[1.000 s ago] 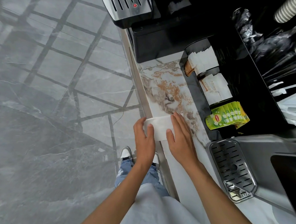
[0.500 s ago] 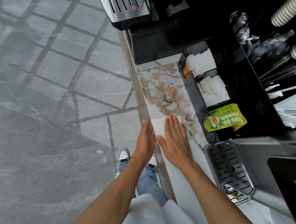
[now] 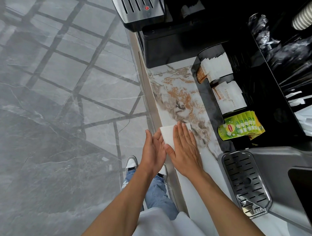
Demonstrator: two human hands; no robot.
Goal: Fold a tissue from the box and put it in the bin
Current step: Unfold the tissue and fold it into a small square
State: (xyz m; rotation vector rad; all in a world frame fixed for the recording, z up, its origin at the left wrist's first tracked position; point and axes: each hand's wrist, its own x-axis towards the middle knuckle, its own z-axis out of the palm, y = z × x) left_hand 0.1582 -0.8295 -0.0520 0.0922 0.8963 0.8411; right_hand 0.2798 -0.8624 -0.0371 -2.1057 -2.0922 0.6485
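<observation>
My right hand [image 3: 184, 147] lies flat, fingers straight, pressing the folded tissue [image 3: 166, 135] onto the marble table [image 3: 173, 93] near its front edge. My left hand [image 3: 152, 150] stands open on its edge against the tissue's left side, gripping nothing.

A grey marble-look floor [image 3: 47, 111] with dark grid lines fills the view from 7 to 11 o'clock, glossy with soft daylight reflections. A pale counter [image 3: 178, 99] veined in rust and black runs from 12 toward 5 o'clock. At 12 stands a black and steel coffee machine [image 3: 157, 26]. At 2 o'clock a black organiser [image 3: 259, 91] holds sachets and green tea bags [image 3: 240, 126]. A slotted drip tray [image 3: 244, 179] sits at 4 o'clock.
</observation>
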